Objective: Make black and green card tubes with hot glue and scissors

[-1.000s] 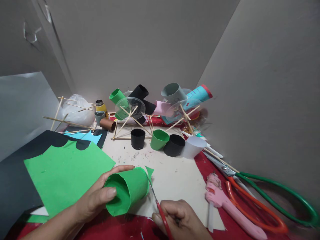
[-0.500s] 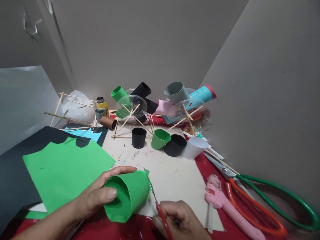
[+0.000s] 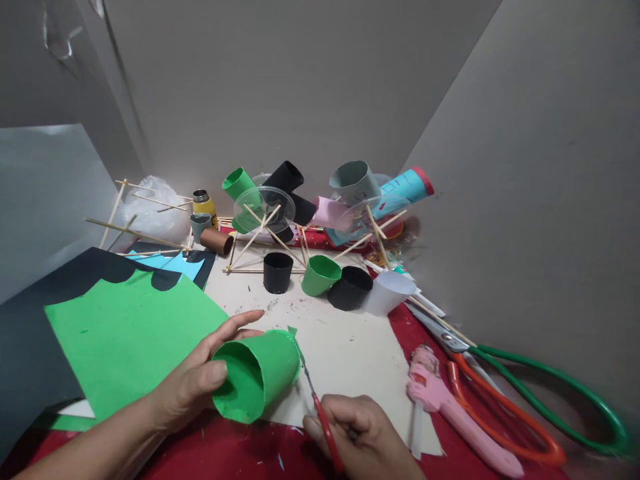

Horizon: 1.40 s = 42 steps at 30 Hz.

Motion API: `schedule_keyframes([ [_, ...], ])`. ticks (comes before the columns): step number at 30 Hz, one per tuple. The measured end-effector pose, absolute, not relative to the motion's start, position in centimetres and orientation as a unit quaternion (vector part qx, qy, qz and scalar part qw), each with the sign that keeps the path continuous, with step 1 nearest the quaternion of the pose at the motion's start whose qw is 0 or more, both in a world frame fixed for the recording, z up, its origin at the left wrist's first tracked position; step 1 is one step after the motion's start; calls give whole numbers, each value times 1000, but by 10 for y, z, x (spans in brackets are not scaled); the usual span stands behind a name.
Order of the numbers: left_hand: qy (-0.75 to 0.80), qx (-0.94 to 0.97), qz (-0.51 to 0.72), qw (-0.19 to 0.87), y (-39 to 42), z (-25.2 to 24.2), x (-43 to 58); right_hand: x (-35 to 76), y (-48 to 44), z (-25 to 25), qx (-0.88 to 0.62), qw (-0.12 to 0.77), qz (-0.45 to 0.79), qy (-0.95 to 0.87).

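Note:
A green paper cup (image 3: 280,370) lies tilted on its side, its open mouth facing me and to the left. My left hand (image 3: 203,373) holds it, thumb at the rim of the mouth and fingers along the far side. Small red-handled scissors (image 3: 325,427) are in my right hand (image 3: 357,430), their blades at the cup's far end on the right. A small green scrap (image 3: 292,330) sticks out from that end. Much of the blades and the cup's underside is hidden.
Left lies a green sheet (image 3: 140,340) with a scalloped edge. Behind stand a black cup (image 3: 278,273), a smaller green cup (image 3: 320,277) and stick frames with discs (image 3: 265,210). A pink glue gun (image 3: 450,407) and large green-handled scissors (image 3: 555,393) lie right.
My left hand's fingers have lifted and spread a little while the cup has shifted slightly upward in view. The scissors remain at its far end.

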State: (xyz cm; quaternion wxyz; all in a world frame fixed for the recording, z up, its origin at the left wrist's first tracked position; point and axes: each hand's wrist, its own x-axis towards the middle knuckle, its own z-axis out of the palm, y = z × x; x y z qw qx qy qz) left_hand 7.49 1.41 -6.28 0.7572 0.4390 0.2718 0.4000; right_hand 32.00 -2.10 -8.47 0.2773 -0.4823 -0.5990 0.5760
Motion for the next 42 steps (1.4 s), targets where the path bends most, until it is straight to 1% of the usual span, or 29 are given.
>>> schedule_keyframes([
  [4, 274, 443, 387, 761, 14, -60, 77, 319, -22, -83, -481, 280, 597, -577],
  [12, 258, 450, 369, 771, 15, -59, 72, 318, -22, -84, -478, 276, 580, -599],
  [22, 277, 445, 361, 771, 15, -56, 71, 316, -22, -78, -486, 261, 571, -607],
  [33, 271, 437, 369, 775, 18, -57, 72, 317, -22, -81, -484, 263, 597, -583],
  [39, 261, 428, 359, 787, 16, -56, 73, 318, -22, -76, -451, 249, 637, -573],
  [42, 263, 433, 355, 786, 15, -55, 72, 320, -21, -76, -444, 258, 640, -572],
])
